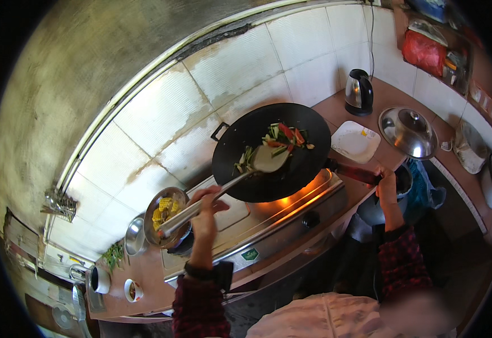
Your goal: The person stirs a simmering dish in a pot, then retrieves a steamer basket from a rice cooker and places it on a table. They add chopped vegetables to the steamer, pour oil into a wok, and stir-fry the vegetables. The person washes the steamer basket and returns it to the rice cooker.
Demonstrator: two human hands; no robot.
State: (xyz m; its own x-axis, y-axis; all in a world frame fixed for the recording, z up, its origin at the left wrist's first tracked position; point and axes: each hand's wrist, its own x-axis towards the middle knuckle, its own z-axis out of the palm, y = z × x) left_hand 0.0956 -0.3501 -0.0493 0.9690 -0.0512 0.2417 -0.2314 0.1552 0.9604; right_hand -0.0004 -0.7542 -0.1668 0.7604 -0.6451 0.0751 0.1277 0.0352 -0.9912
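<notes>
My left hand (205, 211) grips the long metal handle of a wok spatula (271, 159), whose broad blade rests inside a black wok (246, 126). Sliced green vegetables with red pepper pieces (286, 136) lie beside and beyond the blade; some may be hidden under it. With my right hand (386, 183) I hold the wok's dark reddish handle (351, 172) at its outer end. Orange flame (288, 199) shows beneath the wok on the gas stove (229, 245).
A pot of corn pieces (155, 211) sits on the stove's left side. Right of the wok are a white plate (355, 141), a domed metal lid (408, 132) and an electric kettle (358, 95). A small white bowl (133, 290) stands on the left counter. Behind the stove rises a tiled wall (178, 110).
</notes>
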